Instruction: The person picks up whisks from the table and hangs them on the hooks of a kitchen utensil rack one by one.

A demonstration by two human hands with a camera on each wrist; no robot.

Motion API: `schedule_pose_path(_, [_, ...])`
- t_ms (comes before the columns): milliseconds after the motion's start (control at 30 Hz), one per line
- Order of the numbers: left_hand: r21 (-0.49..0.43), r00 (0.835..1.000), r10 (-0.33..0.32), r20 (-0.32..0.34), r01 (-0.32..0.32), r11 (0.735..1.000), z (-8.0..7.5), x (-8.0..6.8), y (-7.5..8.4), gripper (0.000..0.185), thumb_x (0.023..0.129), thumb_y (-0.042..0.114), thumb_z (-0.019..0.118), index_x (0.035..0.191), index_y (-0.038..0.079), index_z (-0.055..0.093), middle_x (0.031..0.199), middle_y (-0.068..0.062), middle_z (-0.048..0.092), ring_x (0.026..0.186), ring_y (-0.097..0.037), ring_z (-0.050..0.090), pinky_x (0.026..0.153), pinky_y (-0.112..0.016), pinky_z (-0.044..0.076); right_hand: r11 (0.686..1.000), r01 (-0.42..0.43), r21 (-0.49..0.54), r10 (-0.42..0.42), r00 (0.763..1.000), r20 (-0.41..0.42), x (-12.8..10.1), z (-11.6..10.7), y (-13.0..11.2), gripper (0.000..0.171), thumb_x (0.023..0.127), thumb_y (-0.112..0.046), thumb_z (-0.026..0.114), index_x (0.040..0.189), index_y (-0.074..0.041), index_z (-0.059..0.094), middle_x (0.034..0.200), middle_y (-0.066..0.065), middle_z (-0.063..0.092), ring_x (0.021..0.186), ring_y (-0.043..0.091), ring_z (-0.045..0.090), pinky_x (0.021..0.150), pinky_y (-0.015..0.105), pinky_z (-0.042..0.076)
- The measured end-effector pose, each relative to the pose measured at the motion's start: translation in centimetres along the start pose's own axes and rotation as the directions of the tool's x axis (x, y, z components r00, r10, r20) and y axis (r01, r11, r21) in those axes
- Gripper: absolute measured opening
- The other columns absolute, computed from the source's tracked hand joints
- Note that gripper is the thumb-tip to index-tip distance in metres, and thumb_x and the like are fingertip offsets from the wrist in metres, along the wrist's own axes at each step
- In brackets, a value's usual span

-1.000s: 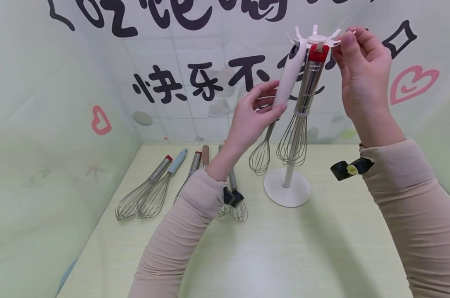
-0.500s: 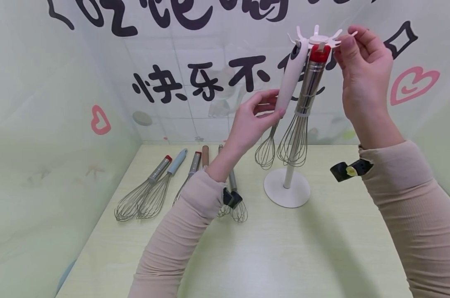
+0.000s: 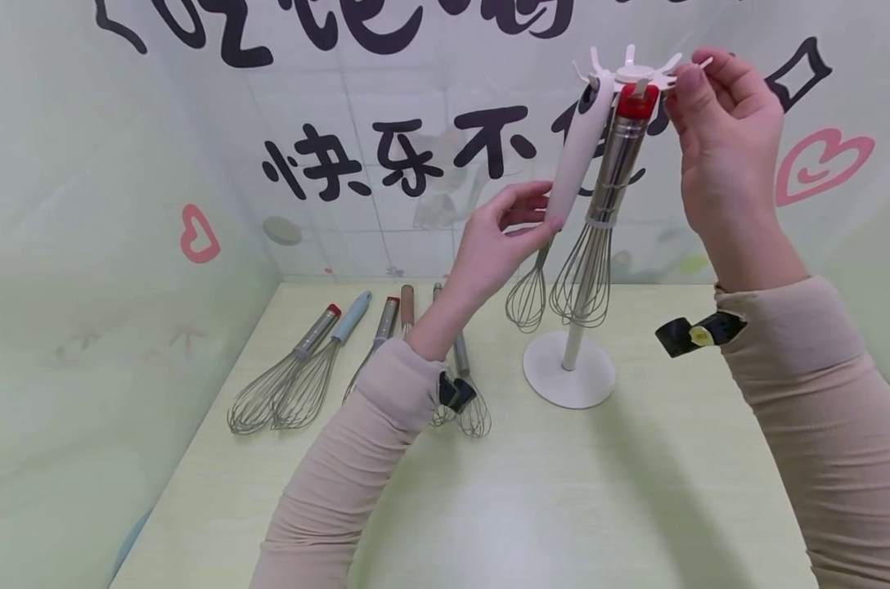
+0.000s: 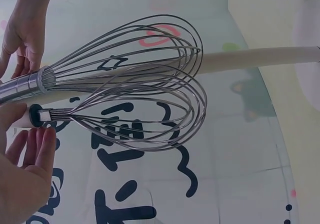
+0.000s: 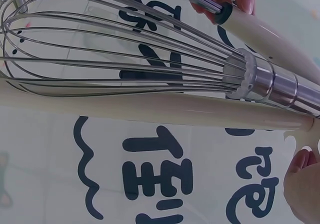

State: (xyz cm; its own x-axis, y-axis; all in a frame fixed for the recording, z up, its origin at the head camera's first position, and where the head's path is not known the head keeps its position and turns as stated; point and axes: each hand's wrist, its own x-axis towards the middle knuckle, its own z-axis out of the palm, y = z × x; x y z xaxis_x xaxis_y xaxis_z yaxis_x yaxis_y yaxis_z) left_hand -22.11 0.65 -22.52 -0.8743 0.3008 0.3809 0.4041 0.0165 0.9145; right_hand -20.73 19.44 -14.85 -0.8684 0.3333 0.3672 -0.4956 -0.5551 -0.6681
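1. Now my left hand (image 3: 500, 245) pinches the lower end of the white-handled whisk (image 3: 576, 159), fingertips curled round the handle just above its wire head.
2. Its long axis runs steeply up and to the right from my fingers, top end at a prong of the white rack (image 3: 631, 75) (whether the hanging hole is fully seated on the prong, I cannot tell).
3. My right hand (image 3: 725, 139) is the nearer one to that top: thumb and forefinger pinch a prong on the rack's far side, steadying it.
4. Beside my whisk, the red-capped steel whisk (image 3: 613, 176) hangs nearly parallel, wires close to touching.
5. Several spare whisks (image 3: 298, 376) lie on the table (image 3: 600, 491), well apart.
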Motion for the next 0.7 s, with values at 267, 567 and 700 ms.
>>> schedule_pose_path(267, [0.034, 1.0, 0.007, -0.012, -0.007, 0.999, -0.2, -0.2, -0.5, 0.038, 0.092, 0.011, 0.062, 0.128, 0.003, 0.057, 0.123, -0.014, 0.062, 0.111, -0.02, 0.061, 0.094, -0.02, 0.052, 0.999, -0.033, 0.023, 0.033, 0.999, -0.002, 0.0, 0.0, -0.2, 0.026, 0.083, 0.002, 0.065, 0.107, 0.003, 0.057, 0.098, 0.012, 0.058, 0.093, 0.02, 0.058, 0.088, 0.022, 0.056])
schedule_pose_path(567, [0.058, 0.999, -0.01, -0.049, 0.012, 0.998, -0.8, -0.6, -1.6, 0.032, 0.097, 0.015, 0.053, 0.126, 0.002, 0.058, 0.122, -0.015, 0.062, 0.103, -0.024, 0.063, 0.087, -0.022, 0.054, 1.0, -0.029, -0.001, 0.029, 1.0, 0.002, 0.1, -0.1, -0.2, 0.026, 0.083, 0.001, 0.065, 0.108, 0.002, 0.057, 0.1, 0.012, 0.057, 0.096, 0.019, 0.058, 0.093, 0.022, 0.054])
schedule_pose_path(700, [0.063, 0.997, -0.035, -0.073, 0.04, 0.997, -1.1, -0.8, -2.3, 0.031, 0.097, 0.014, 0.053, 0.125, 0.002, 0.058, 0.12, -0.016, 0.063, 0.103, -0.025, 0.063, 0.088, -0.023, 0.055, 1.0, -0.017, -0.009, 0.017, 1.0, 0.002, 0.2, -0.2, -0.1, 0.025, 0.083, 0.001, 0.065, 0.107, 0.001, 0.057, 0.099, 0.012, 0.057, 0.095, 0.019, 0.057, 0.091, 0.022, 0.054])
